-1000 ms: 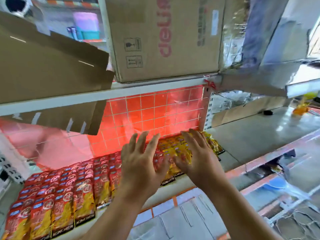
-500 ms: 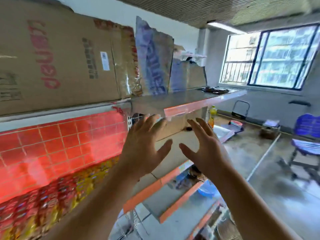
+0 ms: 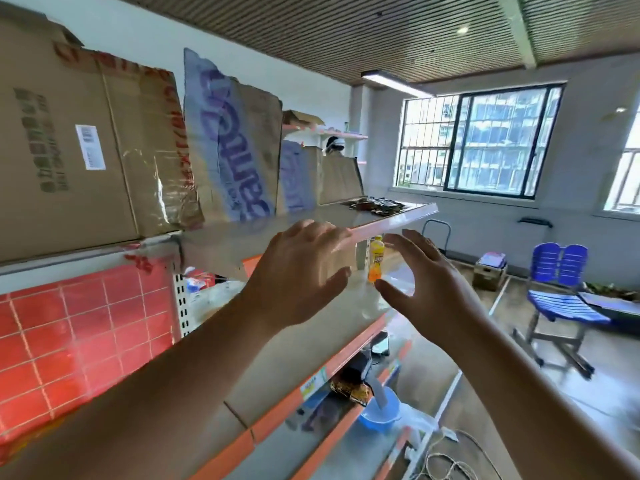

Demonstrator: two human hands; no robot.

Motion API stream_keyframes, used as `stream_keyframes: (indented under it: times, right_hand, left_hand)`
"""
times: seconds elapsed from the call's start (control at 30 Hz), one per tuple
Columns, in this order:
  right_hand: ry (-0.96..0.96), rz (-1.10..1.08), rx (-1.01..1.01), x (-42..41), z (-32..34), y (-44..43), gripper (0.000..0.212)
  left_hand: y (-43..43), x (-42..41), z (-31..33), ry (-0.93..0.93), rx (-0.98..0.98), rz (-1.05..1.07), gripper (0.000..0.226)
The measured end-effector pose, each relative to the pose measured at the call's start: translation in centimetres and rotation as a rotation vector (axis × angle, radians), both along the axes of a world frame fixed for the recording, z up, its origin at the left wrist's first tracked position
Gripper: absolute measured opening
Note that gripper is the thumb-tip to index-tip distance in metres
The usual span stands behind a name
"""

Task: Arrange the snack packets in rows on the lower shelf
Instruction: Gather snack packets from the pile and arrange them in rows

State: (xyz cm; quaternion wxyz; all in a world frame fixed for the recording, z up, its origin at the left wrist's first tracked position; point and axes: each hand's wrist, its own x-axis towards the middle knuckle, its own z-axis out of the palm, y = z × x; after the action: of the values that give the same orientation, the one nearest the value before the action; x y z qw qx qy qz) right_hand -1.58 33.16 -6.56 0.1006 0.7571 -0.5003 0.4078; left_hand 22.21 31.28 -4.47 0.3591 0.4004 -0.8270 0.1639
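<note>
1. Snack packets [image 3: 375,205]: dark, loose on the upper shelf [image 3: 398,221], centre right; more packets [image 3: 349,389] sit at lower centre. They are probably light, soft, slippery film, best pinched at the sealed edges.
2. Left hand [image 3: 298,271], right hand [image 3: 426,285]: both spread wide mid-frame, holding nothing.
3. Surface: smooth grey shelf board [image 3: 363,299] with an orange lip; red tiled backing [image 3: 86,334] at left.
4. Room: cardboard boxes [image 3: 69,150] upper left; barred window [image 3: 485,140] and blue chair [image 3: 561,292] at right.

We see the left hand [image 3: 298,271] and the shelf edge [image 3: 398,222] blurred; the carton [image 3: 69,161] runs off the left border. We cannot identify the small dark heap [image 3: 375,204] farther along.
</note>
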Motion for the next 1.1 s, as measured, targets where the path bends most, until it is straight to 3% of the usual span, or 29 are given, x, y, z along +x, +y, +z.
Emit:
stream_keyframes:
  times: [0.63, 1.1]
  right_hand:
    - [0.056, 0.047, 0.008, -7.3, 4.4, -25.3, 0.06]
    - [-0.003, 0.125, -0.013, -10.9, 4.9, -36.4, 0.049]
  left_hand:
    - [-25.1, -9.7, 8.4, -0.381, 0.166, -0.009, 0.055]
    - [-34.6, -14.5, 9.8, -0.507, 0.262, 0.088, 0.05]
